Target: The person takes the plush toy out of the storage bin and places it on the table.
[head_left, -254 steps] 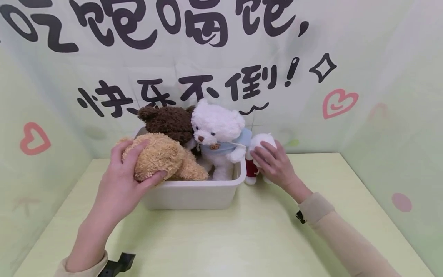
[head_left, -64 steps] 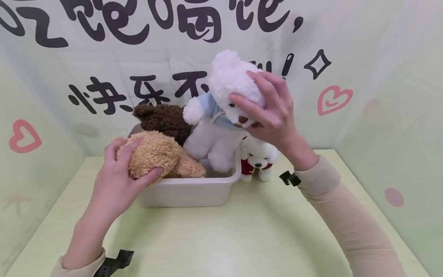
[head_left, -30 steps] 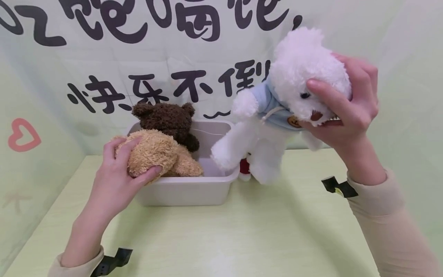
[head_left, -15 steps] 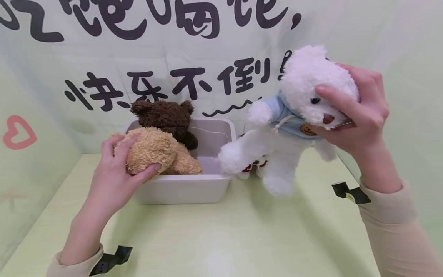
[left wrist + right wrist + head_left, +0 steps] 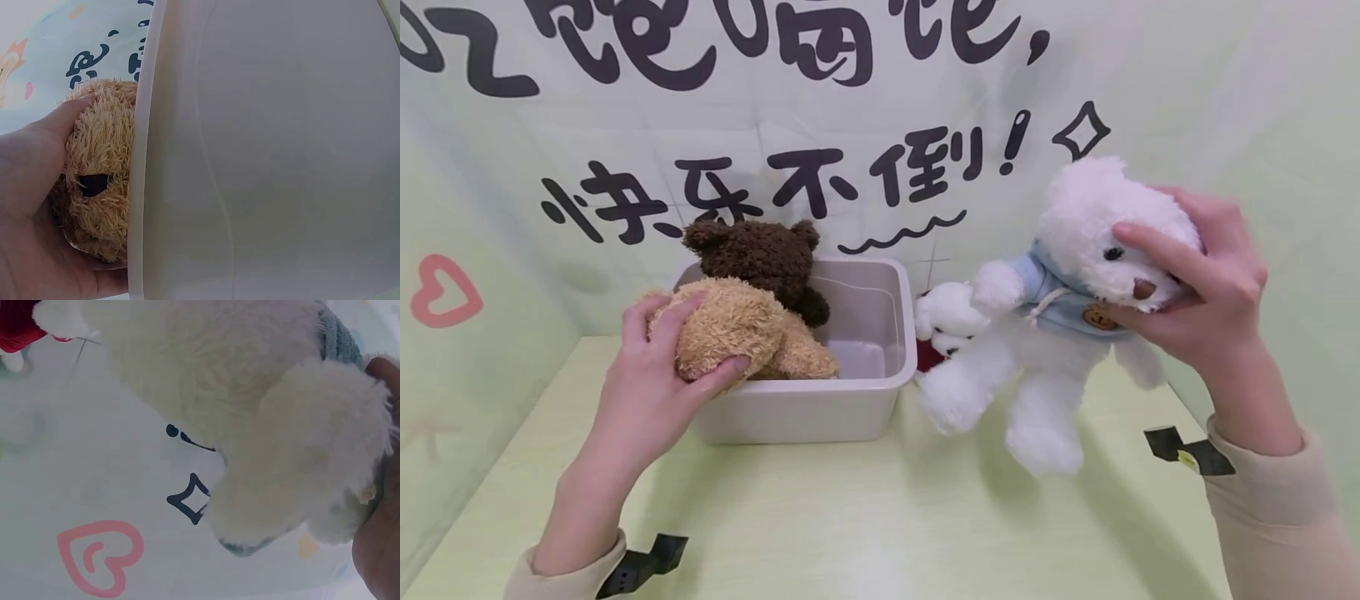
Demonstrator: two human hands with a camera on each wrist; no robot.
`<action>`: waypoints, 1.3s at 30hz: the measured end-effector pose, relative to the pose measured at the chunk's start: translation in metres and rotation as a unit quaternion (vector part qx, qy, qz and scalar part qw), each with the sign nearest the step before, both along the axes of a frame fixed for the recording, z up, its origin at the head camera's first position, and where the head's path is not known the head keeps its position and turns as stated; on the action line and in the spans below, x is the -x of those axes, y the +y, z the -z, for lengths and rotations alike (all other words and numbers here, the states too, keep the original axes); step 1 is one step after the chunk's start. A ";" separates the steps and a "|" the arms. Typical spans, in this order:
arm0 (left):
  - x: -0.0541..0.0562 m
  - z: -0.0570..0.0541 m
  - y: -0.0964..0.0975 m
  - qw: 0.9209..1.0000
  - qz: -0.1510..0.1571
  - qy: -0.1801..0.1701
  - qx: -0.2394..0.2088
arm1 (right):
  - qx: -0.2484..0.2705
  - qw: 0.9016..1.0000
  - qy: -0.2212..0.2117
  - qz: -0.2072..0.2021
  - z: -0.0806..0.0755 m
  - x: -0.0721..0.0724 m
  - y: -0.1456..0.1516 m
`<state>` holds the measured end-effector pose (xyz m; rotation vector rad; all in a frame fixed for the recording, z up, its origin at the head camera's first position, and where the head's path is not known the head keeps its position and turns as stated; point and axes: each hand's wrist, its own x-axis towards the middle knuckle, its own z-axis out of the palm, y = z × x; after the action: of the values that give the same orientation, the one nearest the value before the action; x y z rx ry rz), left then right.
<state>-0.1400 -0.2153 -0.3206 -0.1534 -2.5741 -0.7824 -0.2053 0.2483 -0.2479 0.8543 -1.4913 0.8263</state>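
Pale wood-grain table point(image 5: 850, 517), lettered backdrop point(image 5: 820, 121) behind. Nine o'clock: left hand point(image 5: 651, 375) grips shaggy tan plush toy point(image 5: 726, 329) at rim of grey plastic tub point(image 5: 797, 412); curly dark-brown plush bear point(image 5: 758, 258) inside, eleven o'clock. Three o'clock: right hand point(image 5: 1213, 283) clutches fluffy white, blue-topped plush bear point(image 5: 1052, 358) above table.

On the backdrop point(image 5: 700, 129) behind the bin point(image 5: 797, 417), the lower line point(image 5: 808, 157) reads "快乐不倒!"; the upper line point(image 5: 865, 58), cropped, appears as "吃饱喝饱,".

- A pale green table point(image 5: 820, 517) is stretching from near to far.
- A light grey bin point(image 5: 797, 417) is standing on its far left.
- A small red-clothed plush point(image 5: 951, 310) is sitting just right of it.
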 end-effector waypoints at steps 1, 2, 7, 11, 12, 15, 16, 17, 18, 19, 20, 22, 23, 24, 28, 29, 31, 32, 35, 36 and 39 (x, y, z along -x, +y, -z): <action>0.000 0.000 0.000 1.000 0.000 0.001 0.000 | -0.016 1.000 -0.003 0.001 0.004 0.001 0.002; 0.000 0.000 0.000 1.000 0.000 0.003 0.000 | -0.034 0.999 -0.005 -0.001 0.007 0.001 0.004; 0.000 0.000 -0.003 1.000 0.002 0.005 0.001 | -0.116 0.992 -0.035 -0.026 0.031 0.003 0.004; 0.000 -0.001 -0.003 1.000 0.000 0.006 0.000 | -0.163 0.983 -0.055 -0.060 0.052 0.007 0.000; -0.001 -0.002 -0.003 1.000 0.000 0.004 0.000 | -0.175 0.981 -0.061 -0.066 0.057 0.009 -0.001; -0.001 -0.002 -0.003 1.000 0.001 0.001 -0.001 | -0.211 0.971 -0.075 -0.080 0.070 0.012 -0.004; -0.001 -0.001 -0.003 1.000 0.001 0.001 0.000 | -0.224 0.968 -0.080 -0.085 0.074 0.014 -0.005; -0.001 -0.002 -0.003 1.000 0.001 0.000 0.000 | -0.235 0.964 -0.085 -0.089 0.077 0.015 -0.006; 0.000 -0.001 -0.003 1.000 0.002 -0.001 0.000 | -0.244 0.961 -0.091 -0.095 0.080 0.016 -0.007; 0.000 -0.001 -0.003 1.000 0.002 0.000 0.000 | -0.252 0.958 -0.095 -0.101 0.083 0.016 -0.008; 0.000 -0.001 -0.003 1.000 0.002 0.000 0.002 | -0.258 0.955 -0.100 -0.108 0.086 0.017 -0.010; 0.001 -0.001 -0.002 1.000 0.004 -0.001 0.003 | -0.268 0.950 -0.109 -0.122 0.090 0.018 -0.013; 0.001 -0.001 -0.002 1.000 0.005 -0.001 0.003 | -0.271 0.948 -0.112 -0.128 0.093 0.018 -0.015; 0.001 -0.001 -0.002 1.000 0.005 -0.002 0.003 | -0.273 0.946 -0.115 -0.134 0.095 0.019 -0.016; 0.000 -0.002 0.000 1.000 0.005 -0.004 0.002 | -0.286 0.937 -0.135 -0.149 0.105 0.020 -0.022; 0.000 -0.002 0.000 1.000 0.005 -0.005 0.001 | -0.288 0.935 -0.144 -0.151 0.107 0.020 -0.023; -0.001 -0.002 0.000 1.000 0.005 -0.005 0.000 | -0.292 0.930 -0.165 -0.150 0.112 0.021 -0.024; -0.001 -0.002 0.000 1.000 0.006 -0.005 -0.001 | -0.294 0.928 -0.176 -0.149 0.113 0.021 -0.025; 0.000 -0.002 0.000 1.000 0.008 -0.005 -0.001 | -0.299 0.919 -0.212 -0.146 0.119 0.022 -0.026; 0.000 -0.002 0.000 1.000 0.008 -0.004 -0.001 | -0.302 0.916 -0.221 -0.146 0.121 0.022 -0.027; 0.000 -0.001 0.000 1.000 0.008 -0.004 -0.001 | -0.308 0.909 -0.236 -0.151 0.125 0.023 -0.030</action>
<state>-0.1398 -0.2153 -0.3191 -0.1707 -2.5817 -0.7928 -0.2283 0.2180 -0.3730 1.4543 -2.1409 0.8295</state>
